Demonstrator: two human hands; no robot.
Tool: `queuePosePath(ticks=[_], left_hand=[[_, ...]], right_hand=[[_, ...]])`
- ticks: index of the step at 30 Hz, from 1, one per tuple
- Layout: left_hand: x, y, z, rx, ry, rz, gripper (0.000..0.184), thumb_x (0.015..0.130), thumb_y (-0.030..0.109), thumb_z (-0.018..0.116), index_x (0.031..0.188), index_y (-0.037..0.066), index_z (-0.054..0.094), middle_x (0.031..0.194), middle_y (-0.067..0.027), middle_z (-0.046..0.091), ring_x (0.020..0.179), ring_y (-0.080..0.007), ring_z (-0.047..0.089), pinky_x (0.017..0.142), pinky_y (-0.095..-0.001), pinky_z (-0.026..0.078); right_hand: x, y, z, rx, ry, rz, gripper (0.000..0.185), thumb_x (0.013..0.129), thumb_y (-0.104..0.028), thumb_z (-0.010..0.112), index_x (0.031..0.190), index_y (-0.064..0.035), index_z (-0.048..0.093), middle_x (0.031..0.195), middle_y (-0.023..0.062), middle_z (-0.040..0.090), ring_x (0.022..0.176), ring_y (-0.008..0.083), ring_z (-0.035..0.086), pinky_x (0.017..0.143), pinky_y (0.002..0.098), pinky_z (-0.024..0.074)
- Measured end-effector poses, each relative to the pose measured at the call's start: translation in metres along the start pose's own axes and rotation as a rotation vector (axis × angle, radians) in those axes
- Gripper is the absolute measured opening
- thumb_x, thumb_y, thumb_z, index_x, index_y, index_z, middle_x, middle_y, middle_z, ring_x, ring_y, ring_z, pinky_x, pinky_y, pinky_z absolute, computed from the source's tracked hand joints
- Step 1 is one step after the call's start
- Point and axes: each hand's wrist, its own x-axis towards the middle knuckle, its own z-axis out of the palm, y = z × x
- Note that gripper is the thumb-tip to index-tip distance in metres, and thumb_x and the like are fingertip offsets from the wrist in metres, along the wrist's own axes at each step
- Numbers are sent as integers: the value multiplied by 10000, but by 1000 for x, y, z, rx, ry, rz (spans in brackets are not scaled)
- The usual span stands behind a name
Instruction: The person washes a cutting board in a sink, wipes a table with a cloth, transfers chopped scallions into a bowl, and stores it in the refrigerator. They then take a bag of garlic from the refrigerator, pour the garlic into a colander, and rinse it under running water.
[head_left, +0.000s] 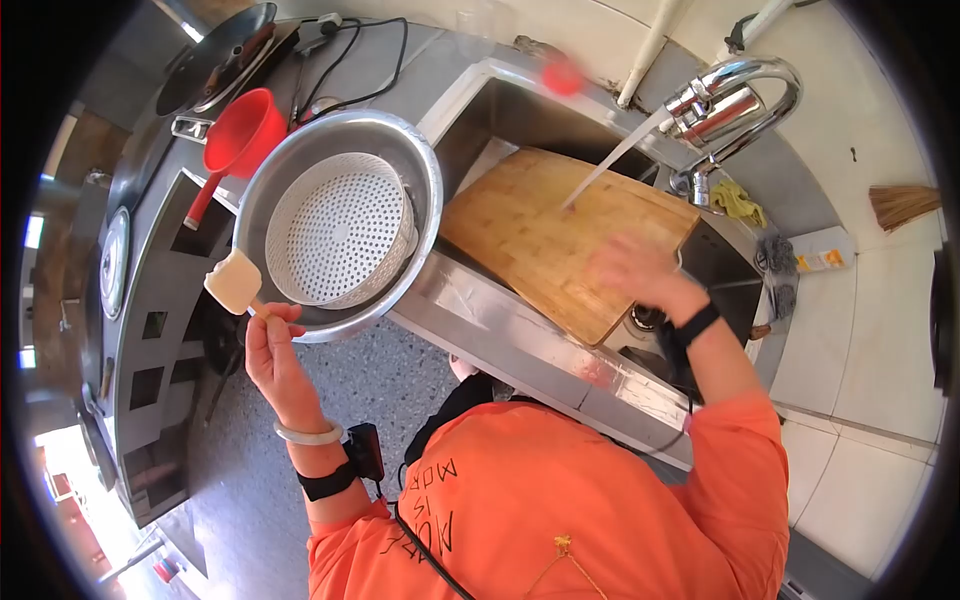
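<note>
2 bare hands are at work around a sink. Furthest left, a cream-coloured bar (233,283) on a short stick, with a ragged corner, is held up by the left hand (275,355). Its thumb and fingers are drawn together in a narrow pinch on the stick, just under the bar. Behind it lies a red dipper (245,130) with its handle pointing towards the floor. Next comes a wide metal bowl (427,190) with a white strainer (340,230) sitting inside it; the left hand is near the bowl's rim, but I cannot tell whether they touch.

Further right, a wooden board (550,210) lies across the sink (470,300), tilted a little, with dark basin showing past its ends. A stream of water (618,160) from the tap (722,118) lands on the board's upper part. Over the board's right half is the right hand (640,268). Blurred as it is, its fingers look stretched out and fairly wide, with nothing seen in them; whether they press the wood I cannot tell.

My judgement is that the step in hand is rinsing the board. The next move calls for a flat palm along the wet wood, with the bar kept clear of the splash.

Furthest right, a yellow cloth (738,203) lies beside the tap.
</note>
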Motion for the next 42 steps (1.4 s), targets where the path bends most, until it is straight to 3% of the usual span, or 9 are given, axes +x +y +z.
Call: queuePosePath(ticks=[1,11,13,18,22,25,27,29,42], left_hand=[[1,3,-2,16,1,8,158,906,127,455,934,19,567,853,-27,586,715,-68,463,672,-216,397],[-25,-16,-25,76,128,-65,151,907,115,453,904,15,566,840,-18,573,714,-68,454,665,-214,390],[-26,-21,-28,77,148,-75,154,908,119,452,901,16,566,838,-18,574,714,-68,453,664,-215,389],[-21,-29,-28,86,142,-104,194,917,171,456,923,16,573,837,-37,586,774,-91,513,666,-227,409],[-12,-29,-14,81,93,-90,189,917,162,452,932,15,569,835,-36,588,745,-88,502,666,-221,407],[-10,-24,3,43,50,-79,168,912,130,450,928,11,567,834,-32,587,725,-78,480,664,-216,399],[-10,-21,15,22,22,-56,151,906,104,451,921,6,565,837,-27,585,718,-68,463,661,-213,391],[-13,-21,25,-30,-87,-81,132,901,81,450,918,10,561,835,-25,584,724,-68,468,659,-209,392],[-44,-17,26,-55,-178,-39,138,901,95,446,921,11,554,823,-15,560,741,-79,481,651,-217,399]], right_hand=[[5,-19,-23,-492,5,163,442,827,-419,468,1124,-100,537,1205,107,466,1154,260,402,927,454,346],[103,23,-25,-485,-267,191,427,786,-349,461,1041,-19,553,1032,183,537,968,327,518,833,392,413],[96,-11,-22,-277,-533,64,434,782,-344,477,1054,-12,540,1095,187,519,1025,315,496,861,402,401],[20,-45,2,-151,-186,-446,415,779,-312,518,1101,-51,523,1208,141,470,1117,305,438,900,403,382],[-26,-15,-42,-483,150,462,339,786,-344,562,939,-41,551,1022,127,564,1019,304,511,763,374,454],[-72,13,-21,-366,534,633,267,763,-307,593,817,-46,570,923,107,617,911,272,579,639,371,480],[-83,9,-2,1069,340,888,245,809,-299,572,861,-59,582,906,89,623,943,229,577,634,358,480],[-68,-3,35,1659,141,613,204,819,-237,578,903,-51,581,892,78,621,922,194,579,672,328,472],[-8,-63,-1,1511,678,365,172,645,-30,559,801,42,551,790,82,573,755,197,572,694,342,488]])
